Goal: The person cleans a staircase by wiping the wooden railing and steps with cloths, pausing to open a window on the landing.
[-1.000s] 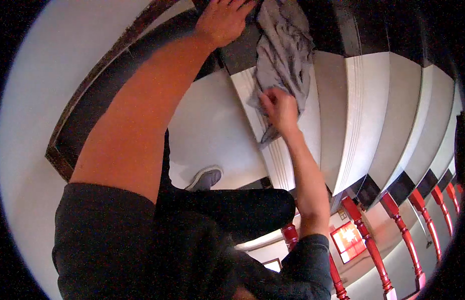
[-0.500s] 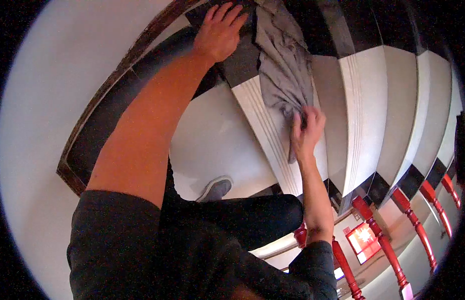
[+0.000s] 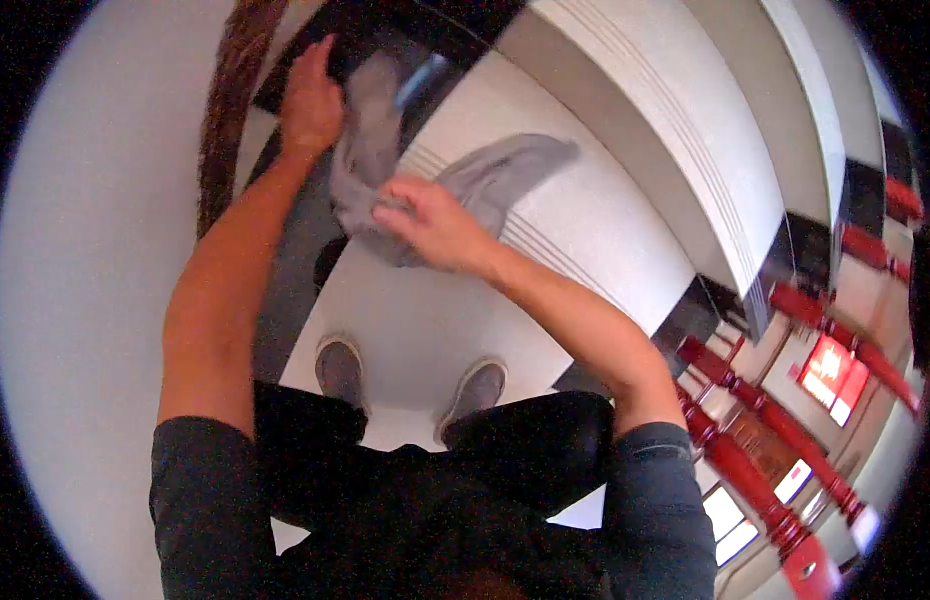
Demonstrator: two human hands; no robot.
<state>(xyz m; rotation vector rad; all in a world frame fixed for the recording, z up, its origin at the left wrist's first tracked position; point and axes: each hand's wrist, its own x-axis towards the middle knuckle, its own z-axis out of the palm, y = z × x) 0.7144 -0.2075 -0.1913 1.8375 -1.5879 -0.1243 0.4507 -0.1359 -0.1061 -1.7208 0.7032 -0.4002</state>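
Note:
A grey cloth is bunched and blurred by motion above the stair step, one end trailing toward the black border at the top and another out to the right. My right hand is closed on its gathered middle. Up by the wall, my left hand has its fingers stretched out beside the cloth's upper end, over the dark edge. Whether it touches the cloth or the tile I cannot tell.
Pale steps with grooved edges and black borders rise to the upper right. Red balusters line the right side. A dark brown skirting runs along the white wall. Two grey shoes stand on the pale tread below.
My right hand has drawn the cloth leftward and bunched it near my left hand. The view has turned, and both shoes now show. My left hand stays near the wall side, fingers still extended.

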